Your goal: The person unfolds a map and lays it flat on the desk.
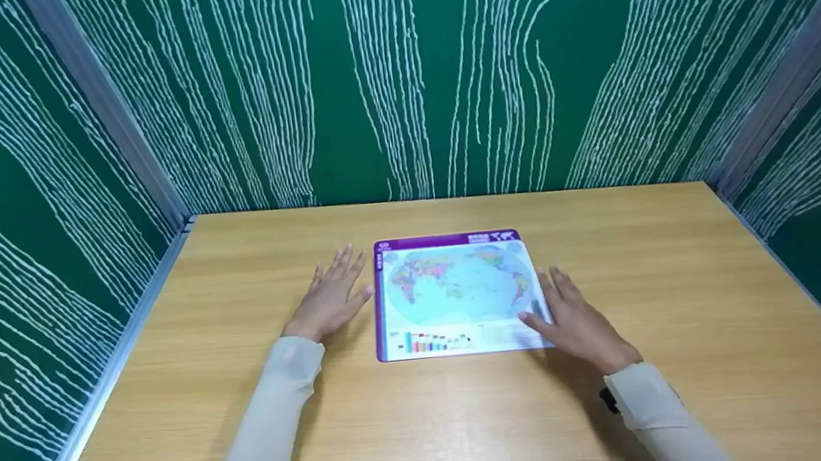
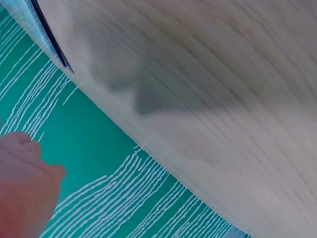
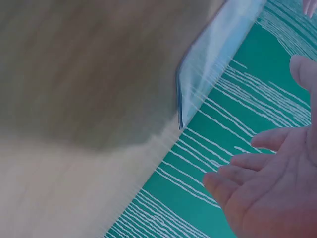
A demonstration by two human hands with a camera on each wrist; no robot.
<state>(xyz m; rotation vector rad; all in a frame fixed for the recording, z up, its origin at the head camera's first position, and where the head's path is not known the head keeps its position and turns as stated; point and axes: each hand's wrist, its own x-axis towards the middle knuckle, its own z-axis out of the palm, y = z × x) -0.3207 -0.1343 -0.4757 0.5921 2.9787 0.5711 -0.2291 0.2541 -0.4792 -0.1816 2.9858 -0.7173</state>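
A flat rectangular world map sheet (image 1: 455, 298) with rounded corners and a purple top and left border lies on the wooden table. Just off its left edge is my left hand (image 1: 331, 302), fingers spread and holding nothing. My right hand (image 1: 578, 323) overlaps the map's lower right edge in the head view, its thumb over the printed area. Whether that hand touches the sheet cannot be told. The left wrist view catches part of the left hand (image 2: 27, 183) at the lower left. In the right wrist view, the right hand (image 3: 272, 183) shows an empty palm with extended fingers.
The wooden table (image 1: 401, 442) extends around the map on all sides. Green walls (image 1: 380, 75) with white wavy lines rise behind it and at both sides. Grey posts (image 1: 104, 102) stand at the back corners. A dark band shows at the right cuff (image 1: 649, 396).
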